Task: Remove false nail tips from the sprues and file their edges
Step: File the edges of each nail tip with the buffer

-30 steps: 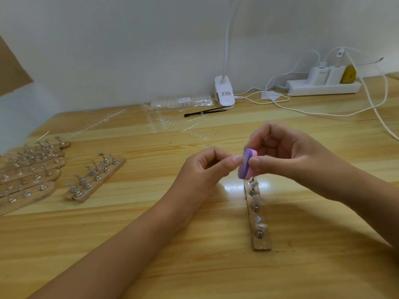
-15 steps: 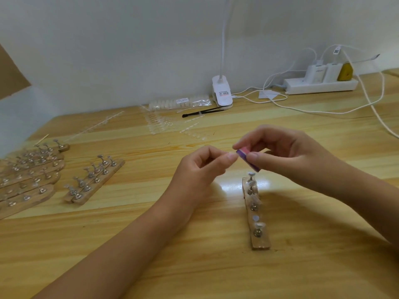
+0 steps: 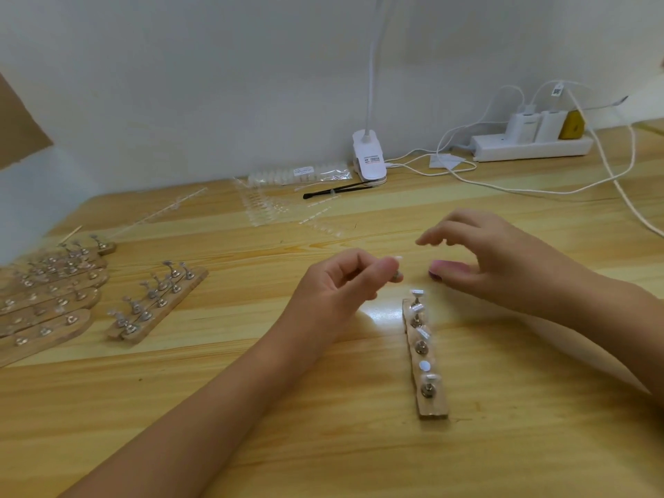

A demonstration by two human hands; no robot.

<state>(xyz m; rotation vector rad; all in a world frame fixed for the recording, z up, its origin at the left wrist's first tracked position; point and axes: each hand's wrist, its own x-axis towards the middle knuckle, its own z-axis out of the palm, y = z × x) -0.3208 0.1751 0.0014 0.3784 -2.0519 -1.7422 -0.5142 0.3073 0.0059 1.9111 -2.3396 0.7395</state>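
Left hand: the left hand (image 3: 337, 285) is held just above the table, its fingers curled in, with thumb and forefinger pinching a small clear nail tip (image 3: 396, 269) at their ends.
Right hand: the right hand (image 3: 496, 260) hovers just right of the left one and does not touch it. Its fingers are loosely curved and spread, and the forefinger is apart from the thumb.
File: a pink-purple blur (image 3: 439, 273) sits at the right thumb tip. I cannot tell whether it is the file or whether the hand grips it.
Nearest holder: a wooden strip (image 3: 433, 411) lies on the table (image 3: 323, 454) just below both hands, running away from the person. It carries a row of small metal stands, some of them topped with clear tips.
Other holders: two more strips (image 3: 158, 307) lie side by side to the left. A larger batch of strips (image 3: 46, 303) is spread along the table's left edge.
Sprues: clear sprues (image 3: 266, 206) lie flat beyond the hands, well apart from them.
Back edge: a clear bag of tips (image 3: 301, 174) lies by the wall. Beside it are a thin black tool (image 3: 337, 191) and a white clip lamp (image 3: 370, 159).
Far right: a white power strip (image 3: 531, 147) holds plugged-in chargers, and white cables (image 3: 503, 186) trail from it across the wood.
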